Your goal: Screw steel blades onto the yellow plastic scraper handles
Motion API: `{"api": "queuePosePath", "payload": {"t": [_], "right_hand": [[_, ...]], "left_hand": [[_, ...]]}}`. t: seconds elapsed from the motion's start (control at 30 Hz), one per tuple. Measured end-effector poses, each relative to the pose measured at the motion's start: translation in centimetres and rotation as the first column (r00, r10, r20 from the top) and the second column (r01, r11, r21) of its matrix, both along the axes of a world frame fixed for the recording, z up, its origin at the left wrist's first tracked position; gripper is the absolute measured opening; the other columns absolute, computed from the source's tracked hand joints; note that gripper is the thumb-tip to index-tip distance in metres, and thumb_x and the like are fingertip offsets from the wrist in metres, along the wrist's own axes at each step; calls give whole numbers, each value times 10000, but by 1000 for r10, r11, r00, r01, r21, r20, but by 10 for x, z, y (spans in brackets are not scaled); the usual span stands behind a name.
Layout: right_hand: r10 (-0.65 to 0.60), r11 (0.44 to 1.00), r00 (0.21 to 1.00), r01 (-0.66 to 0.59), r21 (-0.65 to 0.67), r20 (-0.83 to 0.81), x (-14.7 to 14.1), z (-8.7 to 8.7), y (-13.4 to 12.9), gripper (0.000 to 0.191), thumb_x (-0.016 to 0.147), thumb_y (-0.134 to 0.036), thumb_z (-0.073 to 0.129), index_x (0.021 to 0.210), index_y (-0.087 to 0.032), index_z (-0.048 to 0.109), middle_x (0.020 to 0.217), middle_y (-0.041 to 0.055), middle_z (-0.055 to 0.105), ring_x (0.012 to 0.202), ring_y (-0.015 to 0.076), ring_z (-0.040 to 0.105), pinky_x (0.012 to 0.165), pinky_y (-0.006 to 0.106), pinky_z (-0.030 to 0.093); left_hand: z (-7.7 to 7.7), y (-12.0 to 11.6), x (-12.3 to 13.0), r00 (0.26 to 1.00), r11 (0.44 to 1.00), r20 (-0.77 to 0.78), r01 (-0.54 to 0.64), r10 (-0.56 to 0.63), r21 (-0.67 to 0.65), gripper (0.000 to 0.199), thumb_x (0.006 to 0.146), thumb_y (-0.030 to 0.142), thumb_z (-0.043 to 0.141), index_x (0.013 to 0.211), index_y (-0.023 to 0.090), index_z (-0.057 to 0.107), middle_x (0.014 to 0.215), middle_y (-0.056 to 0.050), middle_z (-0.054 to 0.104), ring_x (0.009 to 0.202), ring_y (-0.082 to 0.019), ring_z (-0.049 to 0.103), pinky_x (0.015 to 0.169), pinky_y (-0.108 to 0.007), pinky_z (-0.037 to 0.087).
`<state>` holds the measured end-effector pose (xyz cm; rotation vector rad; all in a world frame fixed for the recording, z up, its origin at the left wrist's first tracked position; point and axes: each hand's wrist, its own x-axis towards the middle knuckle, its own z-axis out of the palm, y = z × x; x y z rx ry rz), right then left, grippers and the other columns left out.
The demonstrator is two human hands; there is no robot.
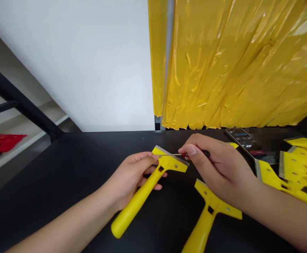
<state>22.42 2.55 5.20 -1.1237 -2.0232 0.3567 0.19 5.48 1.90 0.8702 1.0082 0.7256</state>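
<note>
My left hand (136, 172) grips a yellow scraper (142, 191) by its head, thumb on the front near one screw and fingers behind. The scraper is tilted, its metal blade edge up and its handle pointing down toward me. Pinched in my right hand (208, 161) is a thin screwdriver (186, 154) with a dark red and black handle. Its metal shaft reaches left across the scraper's head, with the tip at the screw by my left thumb. Below my right hand, a second yellow scraper (213, 207) lies on the black table (76, 196), its handle cut off by the lower edge.
Several more yellow scrapers (298, 168) are piled at the right. A phone (243, 140) showing a timer lies behind my right hand. Yellow plastic film (222, 70) and a white panel (103, 63) rise at the back. A black metal frame (24, 105) and a shelf with red items (8, 140) stand left.
</note>
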Motion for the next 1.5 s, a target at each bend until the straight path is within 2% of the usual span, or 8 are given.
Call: {"api": "queuePosePath", "payload": {"t": [0.23, 0.47, 0.67, 0.83, 1.1, 1.27, 1.4, 1.5], "right_hand": [[118, 980, 982, -139, 143, 146, 1, 0, -1, 182, 1082, -208, 473, 946, -201, 594, 847, 7, 623, 791, 170, 563, 771, 358, 418], [199, 869, 879, -363, 338, 433, 1, 5, 0, 197, 1058, -216, 492, 963, -140, 647, 885, 75, 690, 802, 225, 587, 746, 400, 447], [-1, 914, 941, -137, 382, 339, 2, 8, -1, 89, 1062, -194, 516, 1006, -180, 584, 854, 26, 686, 762, 191, 618, 713, 340, 447], [-75, 954, 876, -76, 289, 477, 0, 7, -8, 108, 1053, -215, 494, 949, -211, 524, 781, 10, 615, 654, 204, 607, 614, 341, 403], [-254, 917, 833, 46, 397, 491, -10, -2, -11, 165, 1051, -277, 508, 896, -221, 501, 680, -15, 575, 525, 195, 582, 512, 323, 316], [-249, 923, 854, 67, 378, 457, -11, -6, -8, 154, 1060, -276, 498, 931, -203, 541, 723, -6, 609, 566, 194, 615, 515, 321, 358], [-316, 875, 857, 98, 473, 407, -7, -10, -2, 195, 1077, -288, 511, 928, -215, 612, 748, -13, 606, 620, 191, 614, 571, 335, 392], [-361, 830, 851, 106, 548, 382, -6, -15, 2, 118, 1057, -279, 569, 1095, -205, 651, 812, 0, 617, 669, 196, 601, 606, 333, 415]], "left_hand": [[-3, -1, 0, 1000, 1000, -26, -3, 4, 27, 165, 958, 319, 695, 985, 170, 761, 945, -110, 771, 906, -250, 762, 643, -312, 678], [-5, 0, 0, 999, 999, -46, 19, -16, 48, 164, 930, 327, 708, 881, 172, 728, 747, -36, 692, 653, -161, 688, 600, -287, 654], [-2, -2, 2, 987, 984, -162, 35, -6, 175, 213, 923, 390, 724, 917, 181, 763, 819, -41, 727, 704, -162, 673, 594, -261, 640], [-3, 1, -2, 967, 956, -236, -19, 91, 294, 271, 935, 462, 696, 884, 199, 741, 803, -25, 709, 755, -187, 689, 603, -265, 635], [-2, 3, -4, 930, 880, -285, -76, 232, 470, 262, 942, 476, 678, 875, 225, 708, 807, 5, 686, 697, -175, 638, 624, -317, 637], [-2, 3, -5, 898, 818, -330, -53, 289, 573, 243, 961, 443, 673, 853, 227, 693, 759, 27, 663, 685, -156, 593, 617, -253, 515], [-4, 5, -6, 871, 760, -354, -34, 341, 649, 222, 976, 407, 671, 845, 229, 695, 772, 36, 658, 740, -150, 557, 658, -242, 441], [-6, 6, -7, 860, 736, -355, -35, 367, 676, 215, 987, 421, 655, 888, 235, 696, 820, 29, 676, 780, -167, 576, 690, -260, 447]]}}
